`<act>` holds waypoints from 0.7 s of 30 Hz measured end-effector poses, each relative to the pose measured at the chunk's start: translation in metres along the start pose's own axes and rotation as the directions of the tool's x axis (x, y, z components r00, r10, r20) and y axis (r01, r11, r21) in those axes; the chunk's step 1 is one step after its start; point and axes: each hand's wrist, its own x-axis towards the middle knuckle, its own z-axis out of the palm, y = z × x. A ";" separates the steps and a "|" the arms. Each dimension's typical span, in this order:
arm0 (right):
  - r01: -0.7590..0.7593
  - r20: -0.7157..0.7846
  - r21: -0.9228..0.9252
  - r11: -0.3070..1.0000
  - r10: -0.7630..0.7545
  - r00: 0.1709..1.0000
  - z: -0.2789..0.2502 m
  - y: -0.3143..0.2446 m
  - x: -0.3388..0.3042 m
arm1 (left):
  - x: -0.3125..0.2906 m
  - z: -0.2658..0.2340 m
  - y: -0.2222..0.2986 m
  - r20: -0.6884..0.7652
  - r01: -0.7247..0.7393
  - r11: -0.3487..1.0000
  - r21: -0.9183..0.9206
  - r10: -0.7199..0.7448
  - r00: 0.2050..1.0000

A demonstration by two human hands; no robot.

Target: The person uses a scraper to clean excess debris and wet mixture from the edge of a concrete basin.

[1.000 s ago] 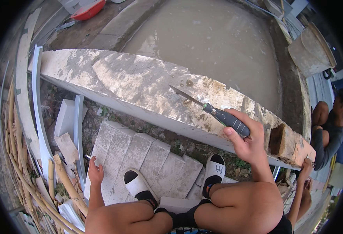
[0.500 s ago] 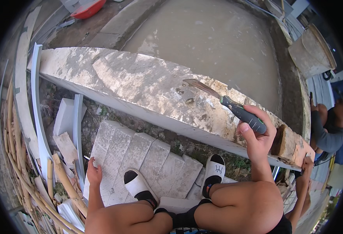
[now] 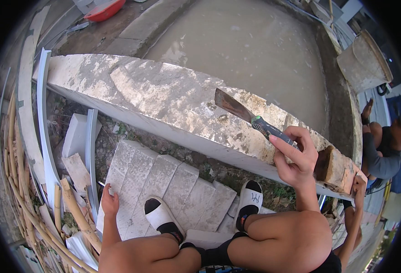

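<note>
My right hand [image 3: 296,159] is closed around the dark handle of a putty knife [image 3: 274,130]. Its rusty, stained blade points up and left over the rough, mortar-streaked top of a low block wall [image 3: 164,91], the flat of the blade showing. Between the fingers of my left hand [image 3: 110,204] sits a thin white stick that looks like a cigarette [image 3: 101,184]. That hand hangs at the left, beside my knee and above a row of pale blocks [image 3: 164,179].
Beyond the wall lies a basin of murky grey water [image 3: 250,50]. A stained bucket [image 3: 363,63] stands at the right, near other people with one hand [image 3: 359,186] by a brick [image 3: 339,170]. Bamboo poles [image 3: 20,182] and pale trim strips [image 3: 44,123] crowd the left.
My right hand has turned the putty knife, so the blade's broad face now shows, and a finger lies along the handle. My left hand stays put. A person's hand at the right has risen.
</note>
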 end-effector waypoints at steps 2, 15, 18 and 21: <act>-0.041 0.023 -0.042 0.998 0.042 0.999 0.000 -0.002 0.000 | 0.001 0.000 0.003 0.005 0.009 1.000 0.002 -0.009 1.000; -0.162 0.070 0.092 0.983 0.155 0.985 0.003 0.000 -0.001 | 0.000 -0.001 0.004 0.004 0.003 0.999 0.041 -0.003 1.000; -0.157 0.047 0.107 0.982 0.152 0.987 0.008 -0.001 -0.002 | 0.001 -0.001 0.005 0.014 0.015 0.999 0.031 -0.015 1.000; -0.139 0.013 0.079 0.987 0.139 0.990 0.008 0.003 -0.005 | 0.002 -0.001 0.006 0.013 0.009 1.000 0.028 -0.009 1.000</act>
